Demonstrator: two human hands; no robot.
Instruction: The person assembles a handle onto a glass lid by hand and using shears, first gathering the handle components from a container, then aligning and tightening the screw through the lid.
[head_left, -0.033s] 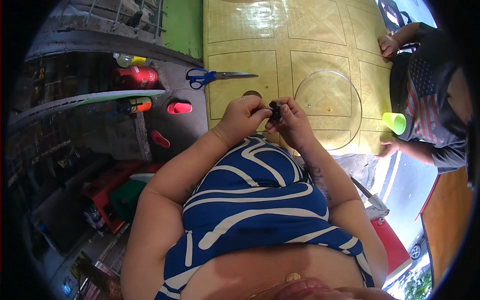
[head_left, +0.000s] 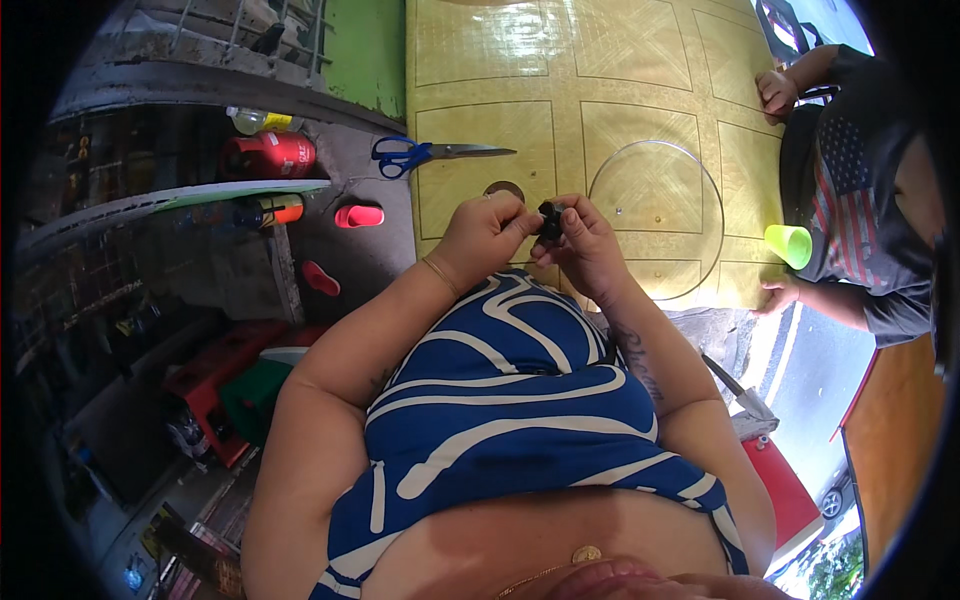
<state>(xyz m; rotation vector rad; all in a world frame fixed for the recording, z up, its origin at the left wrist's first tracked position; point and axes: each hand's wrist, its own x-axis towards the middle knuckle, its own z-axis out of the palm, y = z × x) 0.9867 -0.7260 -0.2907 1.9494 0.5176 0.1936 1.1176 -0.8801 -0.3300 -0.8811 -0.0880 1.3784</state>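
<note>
Above the near edge of the yellow table (head_left: 490, 90), my left hand (head_left: 485, 232) and my right hand (head_left: 588, 245) meet around a small black knob-like piece (head_left: 550, 221). The left fingertips pinch its left side, while my right thumb and fingers grip it from the right. Its exact kind is too small to make out. Beyond the left hand, a round brown disc (head_left: 507, 187) lies partly hidden. A clear round glass lid (head_left: 690, 165) with a thin rim rests on the table right of my right hand. Blue-handled scissors (head_left: 435, 153) lie across the table's left edge, apart from both hands.
At the right, another person in a dark flag-print shirt (head_left: 850, 190) rests both hands at the table's edge. A lime-green cup (head_left: 789, 246) lies tipped there. Pink slippers (head_left: 360, 215) and a red gas cylinder (head_left: 270, 156) are on the floor at left.
The black piece has turned slightly between my fingertips. Nothing else has visibly moved.
</note>
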